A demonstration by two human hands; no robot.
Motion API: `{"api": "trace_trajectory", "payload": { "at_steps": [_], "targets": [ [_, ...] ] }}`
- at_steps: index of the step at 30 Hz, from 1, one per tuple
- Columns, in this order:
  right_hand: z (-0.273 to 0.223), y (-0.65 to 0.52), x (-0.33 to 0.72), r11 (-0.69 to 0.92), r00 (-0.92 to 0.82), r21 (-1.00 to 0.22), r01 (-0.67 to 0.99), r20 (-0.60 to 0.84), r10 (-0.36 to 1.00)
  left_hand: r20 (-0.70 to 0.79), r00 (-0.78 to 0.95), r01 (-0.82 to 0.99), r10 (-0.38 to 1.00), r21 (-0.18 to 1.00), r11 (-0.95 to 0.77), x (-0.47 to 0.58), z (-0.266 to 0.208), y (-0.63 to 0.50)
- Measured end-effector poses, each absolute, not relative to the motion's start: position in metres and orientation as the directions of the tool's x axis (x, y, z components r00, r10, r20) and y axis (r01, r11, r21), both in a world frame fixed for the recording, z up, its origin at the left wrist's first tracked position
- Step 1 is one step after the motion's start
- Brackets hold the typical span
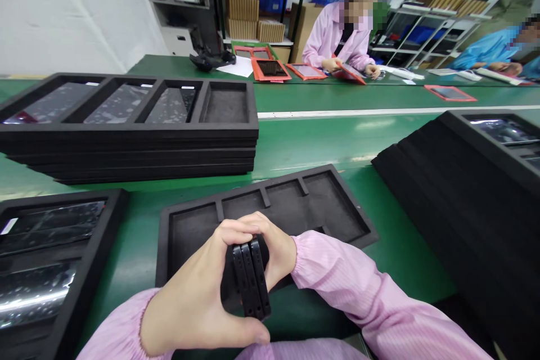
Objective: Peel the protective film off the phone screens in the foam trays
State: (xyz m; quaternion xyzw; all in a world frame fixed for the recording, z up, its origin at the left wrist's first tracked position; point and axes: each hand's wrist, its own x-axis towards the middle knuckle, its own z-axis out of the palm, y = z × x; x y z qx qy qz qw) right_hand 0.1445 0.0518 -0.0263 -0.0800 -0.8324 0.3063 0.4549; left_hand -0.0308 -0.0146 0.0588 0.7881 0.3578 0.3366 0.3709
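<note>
Close to my body, both hands hold a small stack of black tablets (250,280) upright, edge-on to me, three side by side. My left hand (194,287) wraps round the stack from the left, with its thumb at the lower end and fingers over the top. My right hand (276,247) grips it from the far right side, with fingertips meeting the left ones at the top. Behind and beneath the hands lies a black foam tray (287,208) with divided compartments, set at an angle on the green bench. The tablets' broad faces are mostly hidden.
A stack of foam trays (126,149) with film-covered screens stands back left. Another tray (112,225) lies front left, and a tall leaning stack (459,197) is at right. Across the green bench (312,138), a co-worker in pink (341,39) handles a red-framed tablet (351,73).
</note>
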Motion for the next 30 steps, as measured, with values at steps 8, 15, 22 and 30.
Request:
{"api": "trace_trajectory", "payload": {
  "at_steps": [8,15,22,30],
  "targets": [
    [-0.0288,0.0517,0.1444,0.819,-0.577,-0.552,-0.156,0.724,0.379,0.268,0.523,0.33,0.809,0.811,-0.483,-0.0317,0.0585,-0.017],
    [-0.0286,0.0516,0.1454,0.816,-0.591,-0.566,-0.113,0.699,0.403,0.265,0.52,0.286,0.812,0.842,-0.458,-0.032,0.0581,-0.0146],
    [-0.0251,0.0516,0.1432,0.779,-0.513,-0.6,-0.181,0.734,0.446,0.259,0.506,0.296,0.823,0.844,-0.447,-0.0299,0.0582,-0.0116],
    [-0.0287,0.0536,0.142,0.759,-0.488,-0.61,-0.226,0.745,0.454,0.242,0.495,0.316,0.835,0.844,-0.433,-0.0297,0.0552,-0.012]
  ]
}}
